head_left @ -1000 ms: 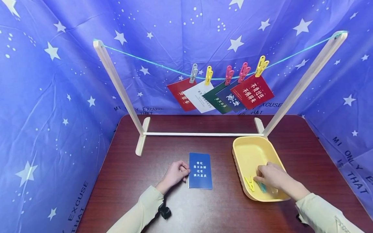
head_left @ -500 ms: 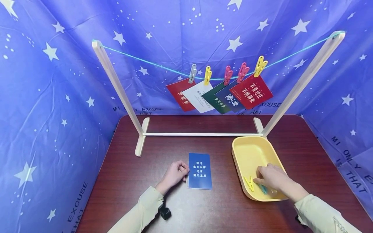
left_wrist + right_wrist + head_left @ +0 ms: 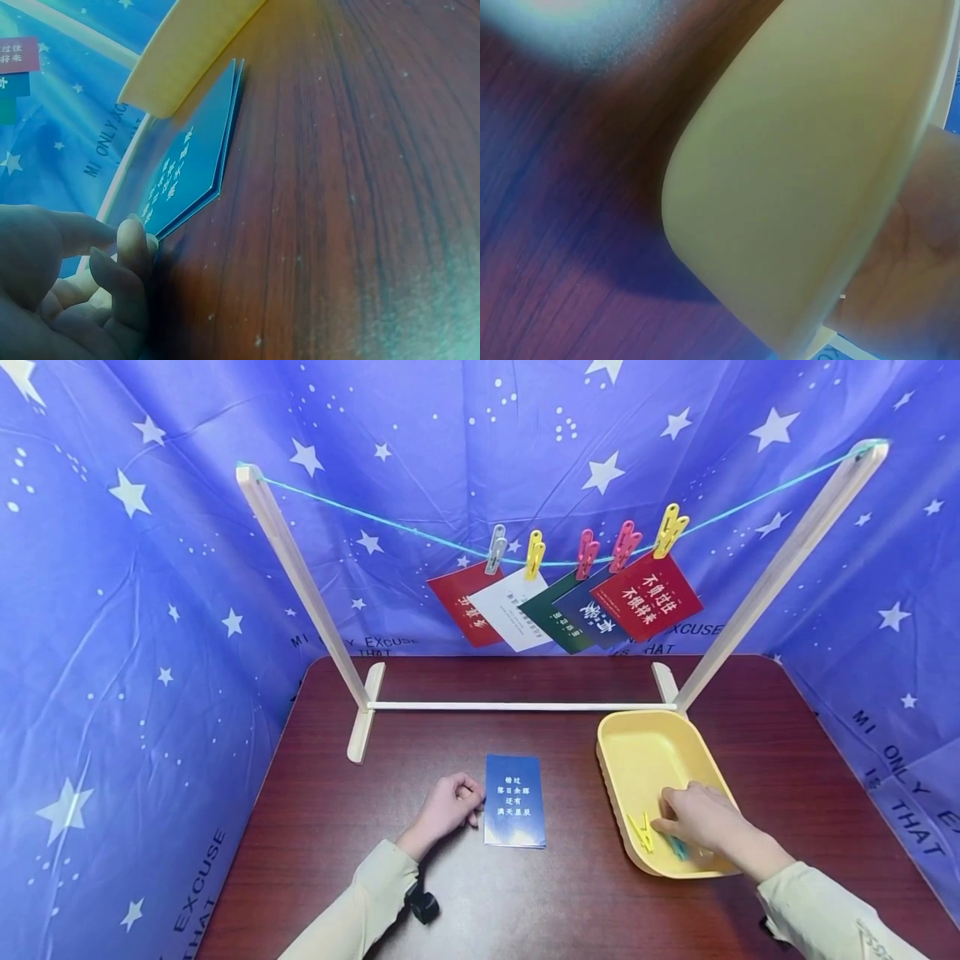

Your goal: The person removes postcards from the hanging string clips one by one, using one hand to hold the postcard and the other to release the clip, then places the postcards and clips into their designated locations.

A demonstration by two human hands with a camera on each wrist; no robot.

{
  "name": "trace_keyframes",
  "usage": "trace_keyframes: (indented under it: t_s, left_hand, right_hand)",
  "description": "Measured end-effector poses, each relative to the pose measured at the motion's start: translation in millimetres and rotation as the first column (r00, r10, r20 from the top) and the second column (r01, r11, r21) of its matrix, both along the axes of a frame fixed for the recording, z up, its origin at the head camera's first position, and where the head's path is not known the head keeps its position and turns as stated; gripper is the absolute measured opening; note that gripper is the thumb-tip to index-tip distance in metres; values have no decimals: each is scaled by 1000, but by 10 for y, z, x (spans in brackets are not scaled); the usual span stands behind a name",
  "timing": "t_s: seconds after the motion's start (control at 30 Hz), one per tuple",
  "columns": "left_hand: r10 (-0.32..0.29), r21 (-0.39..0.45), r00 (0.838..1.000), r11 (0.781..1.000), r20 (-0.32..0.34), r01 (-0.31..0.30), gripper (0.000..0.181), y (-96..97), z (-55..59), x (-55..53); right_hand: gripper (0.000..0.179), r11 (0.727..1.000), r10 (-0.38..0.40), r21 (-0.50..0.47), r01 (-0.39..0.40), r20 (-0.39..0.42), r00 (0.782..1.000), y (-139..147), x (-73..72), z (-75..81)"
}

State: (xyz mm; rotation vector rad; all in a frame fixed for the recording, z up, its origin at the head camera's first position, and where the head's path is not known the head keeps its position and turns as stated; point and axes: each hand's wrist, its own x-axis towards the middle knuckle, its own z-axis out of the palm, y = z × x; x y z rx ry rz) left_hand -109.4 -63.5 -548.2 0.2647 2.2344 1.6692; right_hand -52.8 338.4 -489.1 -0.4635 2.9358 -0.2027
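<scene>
My left hand (image 3: 450,806) pinches the left edge of a blue card (image 3: 514,802) with white writing. In the left wrist view the card (image 3: 196,154) shows two layers at its near edge, between thumb and finger. My right hand (image 3: 701,817) reaches down into a yellow basket (image 3: 637,727). A yellow clothespin (image 3: 642,833) lies left of its fingers and a teal clothespin (image 3: 678,848) lies just below them. Its fingertips are hidden, so I cannot tell whether they hold anything. In the right wrist view the basket wall (image 3: 780,165) covers most of the hand.
Behind stands a wooden frame (image 3: 307,585) with a teal string (image 3: 375,518). Several cards, such as a white card (image 3: 510,610) and a red card (image 3: 648,597), hang from it by clothespins. The basket stands by the frame's right foot. Starred blue cloth surrounds the table (image 3: 420,743).
The blue card's lower part now shows a brighter sheen, and my left hand has shifted very slightly left. My right hand stays in the basket almost unmoved.
</scene>
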Motion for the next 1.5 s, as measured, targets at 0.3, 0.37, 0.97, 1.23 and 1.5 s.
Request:
trace_keyframes:
  t_s: [0.3, 0.37, 0.97, 1.23, 1.5]
  left_hand:
    - [12, 16, 999, 1000, 33, -12, 13, -7, 2, 1]
    - [13, 12, 999, 1000, 33, -13, 15, -11, 6, 2]
    - [151, 92, 983, 985, -100, -142, 14, -25, 121, -13]
    - [184, 68, 974, 982, -133, -176, 16, -13, 264, -29]
    - [222, 76, 963, 974, -154, -212, 18, 10, 396, -78]
  right_hand:
    - [36, 1000, 10, -9, -10, 11, 1000, -9, 1, 17]
    - [35, 1000, 21, -19, -21, 27, 999, -3, -3, 38]
    - [19, 999, 51, -6, -54, -223, 974, -119, -127, 330]
    - [20, 992, 40, -100, -79, -344, 938, -284, -156, 366]
    - [19, 982, 50, -145, -122, -419, 907, -423, -210, 350]
